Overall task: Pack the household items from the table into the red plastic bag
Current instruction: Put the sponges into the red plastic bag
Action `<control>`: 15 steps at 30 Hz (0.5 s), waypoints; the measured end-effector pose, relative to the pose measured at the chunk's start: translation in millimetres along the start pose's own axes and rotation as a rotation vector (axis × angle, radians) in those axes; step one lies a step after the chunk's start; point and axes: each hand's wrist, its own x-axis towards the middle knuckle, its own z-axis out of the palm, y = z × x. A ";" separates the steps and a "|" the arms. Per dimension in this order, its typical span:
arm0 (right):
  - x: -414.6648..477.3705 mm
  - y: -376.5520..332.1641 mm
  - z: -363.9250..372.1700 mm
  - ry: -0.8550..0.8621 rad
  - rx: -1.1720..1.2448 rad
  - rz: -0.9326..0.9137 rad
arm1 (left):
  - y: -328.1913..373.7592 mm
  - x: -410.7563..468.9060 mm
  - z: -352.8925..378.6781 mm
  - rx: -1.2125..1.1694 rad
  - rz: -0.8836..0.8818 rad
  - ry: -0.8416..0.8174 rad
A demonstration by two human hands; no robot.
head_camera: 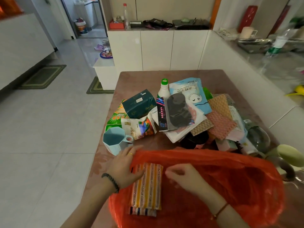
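Observation:
The red plastic bag lies open at the near edge of the table. My left hand grips its left rim and holds it up. Inside the bag my right hand hovers, fingers loosely curled and holding nothing, beside a stack of striped orange cloths. Beyond the bag lie a light blue octagonal mug, a dark green tissue pack, a white bottle with a green cap, a snack pouch, a blue packet, a black item in a clear sleeve and waffle cloths.
The items sit on a pink-brown table. White cabinets stand behind it, and a counter with dishes runs along the right. Tiled floor with green mats lies to the left. A pale green object sits at the right edge.

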 end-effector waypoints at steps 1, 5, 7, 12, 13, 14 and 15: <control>0.4 -5.0 -21.7 0.117 0.085 -0.033 | 12.4 5.7 -3.9 -0.036 0.080 0.060; 23.1 -13.0 -105.9 0.855 0.078 -0.105 | 69.2 42.6 6.6 -0.412 0.184 0.095; 40.7 -4.9 -134.1 0.992 0.143 -0.037 | 94.7 63.3 21.3 -0.593 0.153 0.012; 74.5 26.0 -155.8 0.793 0.352 0.150 | 144.9 98.3 57.4 -0.951 -0.072 -0.151; 72.3 25.3 -158.0 0.777 0.396 0.145 | 151.7 101.4 62.3 -1.002 -0.117 -0.166; 67.6 24.4 -160.8 0.793 0.434 0.133 | 157.7 103.7 65.5 -1.075 -0.158 -0.185; 59.8 22.5 -164.3 0.849 0.466 0.111 | 164.3 106.4 67.7 -1.170 -0.200 -0.211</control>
